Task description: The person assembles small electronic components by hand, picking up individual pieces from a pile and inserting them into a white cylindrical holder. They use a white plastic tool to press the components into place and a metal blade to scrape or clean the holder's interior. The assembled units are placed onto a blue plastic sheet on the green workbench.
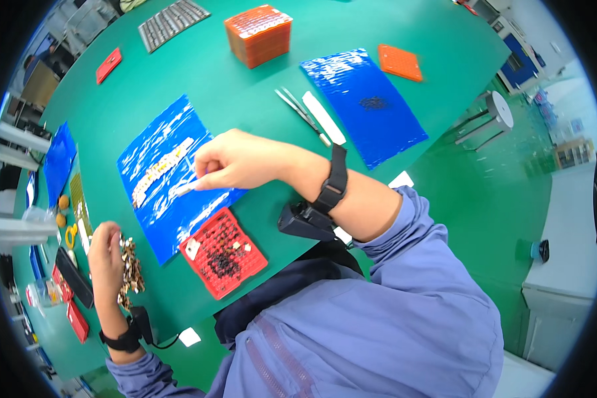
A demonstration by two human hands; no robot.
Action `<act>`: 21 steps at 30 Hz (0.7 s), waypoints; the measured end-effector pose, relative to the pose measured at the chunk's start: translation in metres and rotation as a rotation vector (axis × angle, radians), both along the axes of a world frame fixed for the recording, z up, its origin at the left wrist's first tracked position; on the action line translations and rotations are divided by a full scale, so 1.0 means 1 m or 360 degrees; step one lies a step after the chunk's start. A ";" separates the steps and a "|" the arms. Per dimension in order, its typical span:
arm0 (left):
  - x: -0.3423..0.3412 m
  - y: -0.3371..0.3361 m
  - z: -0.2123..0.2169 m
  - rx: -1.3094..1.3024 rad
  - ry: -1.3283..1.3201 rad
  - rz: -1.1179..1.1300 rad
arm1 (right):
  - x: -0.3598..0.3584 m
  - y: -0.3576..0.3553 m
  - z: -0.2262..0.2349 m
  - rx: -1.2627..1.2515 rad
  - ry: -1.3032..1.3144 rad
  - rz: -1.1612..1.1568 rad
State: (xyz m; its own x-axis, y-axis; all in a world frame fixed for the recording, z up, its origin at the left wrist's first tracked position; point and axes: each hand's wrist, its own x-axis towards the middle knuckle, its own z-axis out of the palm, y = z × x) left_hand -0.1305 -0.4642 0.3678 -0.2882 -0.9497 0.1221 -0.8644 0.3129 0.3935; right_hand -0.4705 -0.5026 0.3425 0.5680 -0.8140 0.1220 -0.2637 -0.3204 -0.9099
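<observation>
Item: one small pale piece (185, 189), slim, seemingly pinched at the tips of my right hand (235, 158), though blur there keeps its exact form from me. Position: over the near right part of the left blue sheet (160, 229). My right fingers: thumb and forefinger brought together, the others curled in.

On the same sheet, to the left of that hand: a slanting row of small white-and-yellow pieces (160, 171).

Just near of the sheet: one red tray (251, 266), pitted, bearing many small black pieces (224, 263) and a few pale ones.

To the left: my left hand (105, 257), fingers loosely curled; whether they grip anything I cannot tell. Beside it, on the right, a heap of brownish pieces (132, 273). Further left, a black case (75, 278).

Right of my right hand, further off: one pair of tweezers (300, 114), a white strip (324, 118) next to it, then the right blue sheet (386, 132) with a dark cluster (373, 103) on it.

Far side of the green tabletop (199, 74): a stack of orange trays (259, 43), centre; a single orange tray (400, 63), right; a grey gridded tray (172, 25), left.
</observation>
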 end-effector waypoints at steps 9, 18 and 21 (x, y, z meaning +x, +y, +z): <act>-0.012 0.032 0.021 0.0327 0.0820 0.0182 | 0.008 0.011 0.001 -0.0113 -0.0250 0.0104; -0.075 0.048 0.007 0.0616 0.1846 -0.0362 | 0.009 0.032 0.023 0.0157 -0.0292 0.0558; -0.081 0.045 0.000 0.0838 0.1979 -0.0419 | 0.010 0.032 0.023 0.0049 -0.0266 0.0494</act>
State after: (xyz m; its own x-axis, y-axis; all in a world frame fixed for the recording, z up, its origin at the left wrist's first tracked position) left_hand -0.2116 -0.4190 0.3681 -0.4318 -0.8988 0.0754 0.2022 -0.0150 0.9792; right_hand -0.4608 -0.4708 0.3660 0.7633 -0.6103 0.2119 -0.0049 -0.3334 -0.9428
